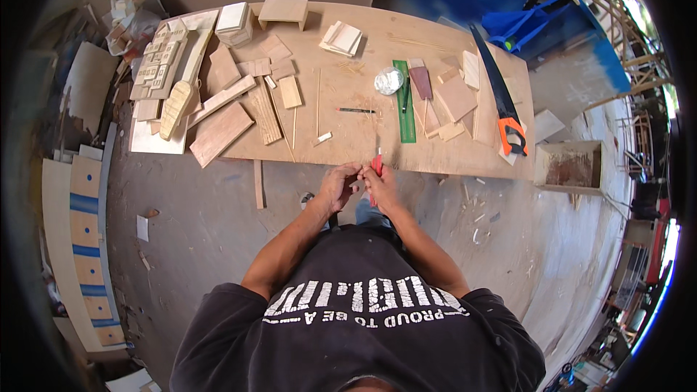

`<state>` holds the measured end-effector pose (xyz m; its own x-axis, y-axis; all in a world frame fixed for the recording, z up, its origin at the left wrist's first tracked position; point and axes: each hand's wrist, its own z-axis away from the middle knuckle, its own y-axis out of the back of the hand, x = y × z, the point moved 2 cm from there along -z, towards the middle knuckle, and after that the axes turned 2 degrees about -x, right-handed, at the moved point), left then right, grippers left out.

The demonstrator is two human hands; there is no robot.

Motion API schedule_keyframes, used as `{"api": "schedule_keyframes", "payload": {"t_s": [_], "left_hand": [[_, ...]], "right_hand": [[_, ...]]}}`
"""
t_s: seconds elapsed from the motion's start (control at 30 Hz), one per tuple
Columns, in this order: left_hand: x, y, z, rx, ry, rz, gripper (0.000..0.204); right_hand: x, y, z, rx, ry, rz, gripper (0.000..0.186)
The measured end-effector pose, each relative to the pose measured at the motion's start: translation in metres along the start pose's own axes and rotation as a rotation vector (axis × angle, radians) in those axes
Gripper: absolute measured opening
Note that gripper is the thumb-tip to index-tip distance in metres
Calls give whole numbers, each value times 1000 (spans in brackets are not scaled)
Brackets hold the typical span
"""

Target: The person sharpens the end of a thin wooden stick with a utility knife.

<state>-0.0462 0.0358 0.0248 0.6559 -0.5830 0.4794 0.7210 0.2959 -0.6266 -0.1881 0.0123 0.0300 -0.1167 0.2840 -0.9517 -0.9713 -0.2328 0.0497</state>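
My right hand (382,189) is closed round a red utility knife (377,165) at the front edge of the wooden table (341,149). Its thin blade points away from me, over the tabletop. Close beside it, my left hand (337,186) has thumb and fingers pinched together, the fingertips meeting those of my right hand. Whatever the pinch holds is too small to make out. Beyond the hands lie a dark pencil (355,110) and a small white block (322,137). A green ruler (404,101) lies farther right, near a clear container (388,80).
Wood pieces and boards (222,133) crowd the table's left side, beside a carved wooden panel (161,62). On the right lies a handsaw (511,135) with an orange handle, near flat wood offcuts (456,97). A box (570,165) stands off the right end.
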Motion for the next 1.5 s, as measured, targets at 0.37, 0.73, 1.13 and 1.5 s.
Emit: {"api": "schedule_keyframes", "payload": {"t_s": [0.37, 0.73, 1.13, 1.5], "left_hand": [[79, -33, -75, 539, -560, -376, 6], [146, -1, -137, 828, -834, -903, 14], [148, -1, -117, 801, -796, -658, 22], [166, -11, -123, 745, -877, -1482, 20]], "right_hand": [[-42, 66, -70, -65, -186, -385, 11], [-37, 108, -91, -189, -205, -233, 10], [-43, 108, -88, -196, -248, -248, 11], [-42, 102, -73, -192, -209, -188, 8]]}}
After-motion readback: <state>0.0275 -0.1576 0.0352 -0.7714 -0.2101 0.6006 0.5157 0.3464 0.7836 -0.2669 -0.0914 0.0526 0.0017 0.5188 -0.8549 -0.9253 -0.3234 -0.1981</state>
